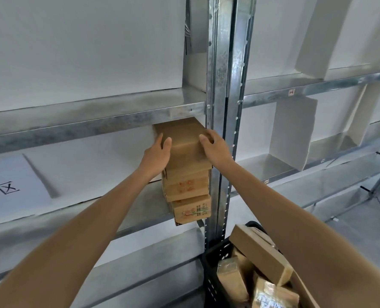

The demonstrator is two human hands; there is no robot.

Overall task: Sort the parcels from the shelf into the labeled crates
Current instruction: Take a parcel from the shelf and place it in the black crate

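Parcel, atop the stack at the shelf's 3 o'clock end, clasped by my left hand at its 9 o'clock face and my right hand at 3 o'clock; a skewed pull, I judge, may topple the stack.

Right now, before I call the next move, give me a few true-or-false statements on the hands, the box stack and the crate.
1. The left hand and the right hand both grip the top box. True.
2. The top box stands alone. False: a middle box and a bottom box are stacked under it.
3. The black crate is empty. False: it holds several parcels.
4. The crate sits below and to the right of the stack. True.
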